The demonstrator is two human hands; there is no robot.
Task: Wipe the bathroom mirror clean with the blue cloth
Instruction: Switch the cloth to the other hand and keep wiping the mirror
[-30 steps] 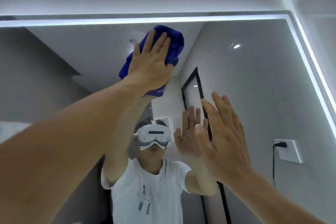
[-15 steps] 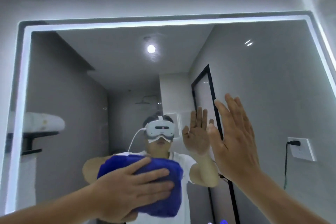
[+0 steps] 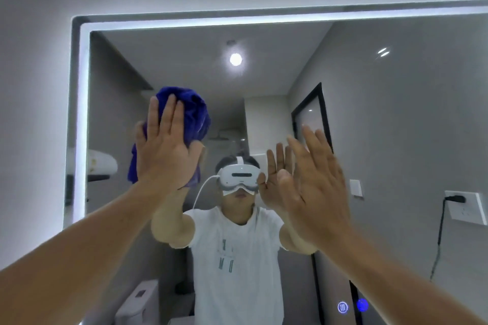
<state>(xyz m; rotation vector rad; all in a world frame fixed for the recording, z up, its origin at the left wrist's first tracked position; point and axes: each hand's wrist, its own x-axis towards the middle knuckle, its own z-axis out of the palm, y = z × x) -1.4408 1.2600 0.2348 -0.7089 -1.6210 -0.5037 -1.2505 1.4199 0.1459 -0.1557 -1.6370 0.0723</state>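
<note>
A large wall mirror (image 3: 396,113) with a lit white border fills the view. The bunched blue cloth (image 3: 194,113) lies against the glass at the mirror's left side. My left hand (image 3: 165,145) presses flat on it with straight fingers pointing up. My right hand (image 3: 314,187) is held flat and upright at the glass near the middle, fingers straight, holding nothing. Whether its palm touches the glass I cannot tell. The mirror shows a person in a white shirt with a headset.
Two glowing touch buttons (image 3: 352,306) sit low on the mirror's right part. In the reflection are a wall socket with a black plug (image 3: 464,207), a dark-framed door (image 3: 311,113), a toilet cistern (image 3: 140,301) and a towel on a shelf (image 3: 101,165).
My left hand swept the cloth from high on the glass down to the bottom, then back up to mid-height at the left. My right hand stayed in place.
</note>
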